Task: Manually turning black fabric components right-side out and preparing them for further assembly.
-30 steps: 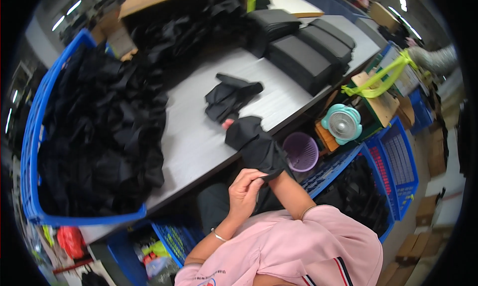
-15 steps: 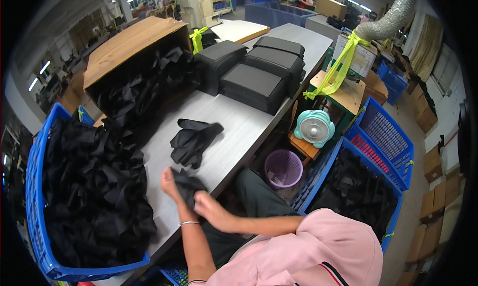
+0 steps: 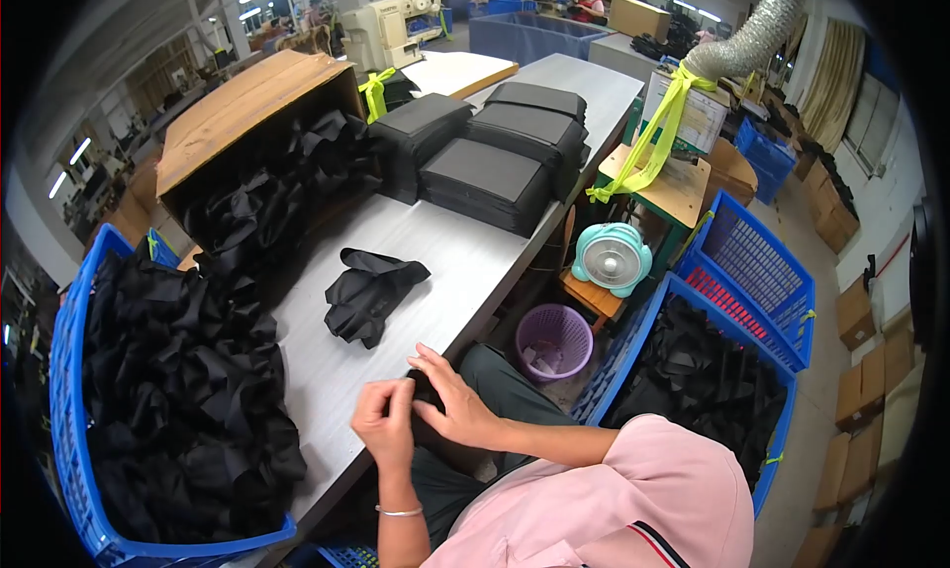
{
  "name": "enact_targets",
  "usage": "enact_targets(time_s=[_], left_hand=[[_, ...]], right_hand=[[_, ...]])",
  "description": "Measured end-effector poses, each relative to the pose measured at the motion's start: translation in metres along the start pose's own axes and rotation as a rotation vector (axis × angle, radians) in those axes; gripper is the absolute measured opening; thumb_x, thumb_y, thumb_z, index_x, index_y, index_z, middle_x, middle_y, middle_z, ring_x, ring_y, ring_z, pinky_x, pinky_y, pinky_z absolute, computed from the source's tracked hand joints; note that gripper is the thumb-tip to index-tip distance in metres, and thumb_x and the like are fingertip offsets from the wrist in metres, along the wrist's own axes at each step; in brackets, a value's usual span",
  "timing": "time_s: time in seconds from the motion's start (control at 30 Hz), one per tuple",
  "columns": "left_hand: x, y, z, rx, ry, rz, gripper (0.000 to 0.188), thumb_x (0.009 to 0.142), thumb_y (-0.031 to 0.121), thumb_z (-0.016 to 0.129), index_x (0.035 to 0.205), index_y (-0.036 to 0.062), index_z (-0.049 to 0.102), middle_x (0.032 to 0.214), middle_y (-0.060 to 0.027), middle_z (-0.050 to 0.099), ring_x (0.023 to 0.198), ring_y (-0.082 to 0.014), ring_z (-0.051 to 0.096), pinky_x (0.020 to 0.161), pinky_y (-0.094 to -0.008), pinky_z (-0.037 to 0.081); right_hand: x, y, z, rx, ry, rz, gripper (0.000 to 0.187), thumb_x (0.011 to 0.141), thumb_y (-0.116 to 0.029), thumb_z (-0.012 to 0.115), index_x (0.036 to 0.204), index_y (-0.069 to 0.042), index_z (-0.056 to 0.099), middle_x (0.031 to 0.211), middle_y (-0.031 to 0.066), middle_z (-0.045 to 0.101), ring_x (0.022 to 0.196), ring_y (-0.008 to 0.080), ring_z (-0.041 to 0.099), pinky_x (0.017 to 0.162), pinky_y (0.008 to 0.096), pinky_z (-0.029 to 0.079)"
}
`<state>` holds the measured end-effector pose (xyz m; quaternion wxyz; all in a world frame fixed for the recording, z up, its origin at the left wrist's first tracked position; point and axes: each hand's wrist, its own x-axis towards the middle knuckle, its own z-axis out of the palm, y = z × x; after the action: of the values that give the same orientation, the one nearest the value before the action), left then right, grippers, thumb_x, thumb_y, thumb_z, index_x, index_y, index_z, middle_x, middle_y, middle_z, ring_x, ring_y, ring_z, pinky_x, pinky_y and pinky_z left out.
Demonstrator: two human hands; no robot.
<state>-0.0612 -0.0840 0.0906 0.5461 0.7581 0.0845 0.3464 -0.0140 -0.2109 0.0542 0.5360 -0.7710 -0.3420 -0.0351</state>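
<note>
My table [image 3: 465, 256] has the blue basket [image 3: 67, 370] at its left and the box [image 3: 252, 103] at far left, mouth this way, presumably so black cloth [image 3: 188, 390] lies within reach. A loose piece [image 3: 371, 296] lies beyond my hands. My right hand [image 3: 460, 410] has fingers extended, perhaps steadying; whether it grips, I can't tell. My left hand [image 3: 386, 420] seems to pinch a dark scrap [image 3: 426, 390], mostly hidden between both hands.
</note>
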Motion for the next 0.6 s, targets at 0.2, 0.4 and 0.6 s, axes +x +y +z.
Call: enact_targets(time_s=[0.2, 0.4, 0.6], left_hand=[[-0.016, -0.008, -0.013, -0.065, -0.024, -0.031, 0.005, 0.083, -0.003, 0.075, 0.081, -0.0015, 0.070, 0.077, -0.0058, 0.065, 0.071, -0.0122, 0.059, 0.066, -0.0246, 0.046], [-0.018, -0.044, -0.042, -0.257, 0.099, -0.239, 0.019, 0.095, 0.014, 0.067, 0.085, -0.0019, 0.069, 0.073, -0.0045, 0.064, 0.069, -0.0102, 0.056, 0.065, -0.0243, 0.045], [-0.044, -0.048, -0.039, -0.939, -0.279, -0.803, 0.023, 0.100, 0.018, 0.060, 0.111, -0.0014, 0.065, 0.094, -0.0074, 0.069, 0.081, -0.0121, 0.065, 0.074, -0.0269, 0.054]], right_hand=[[-0.002, 0.027, -0.012, 0.606, -0.101, 0.474, 0.026, 0.095, -0.006, 0.057, 0.119, 0.000, 0.067, 0.106, 0.0088, 0.072, 0.099, 0.0174, 0.068, 0.086, 0.0288, 0.053], [-0.016, -0.001, -0.016, 1.320, -0.481, 0.792, 0.023, 0.102, -0.021, 0.058, 0.114, -0.004, 0.066, 0.105, 0.0000, 0.069, 0.095, 0.0085, 0.063, 0.087, 0.0262, 0.050], [0.038, 0.004, -0.020, 0.182, -0.167, -0.109, 0.020, 0.101, -0.020, 0.060, 0.104, -0.001, 0.066, 0.087, 0.0092, 0.065, 0.076, 0.0151, 0.064, 0.072, 0.0280, 0.051]])
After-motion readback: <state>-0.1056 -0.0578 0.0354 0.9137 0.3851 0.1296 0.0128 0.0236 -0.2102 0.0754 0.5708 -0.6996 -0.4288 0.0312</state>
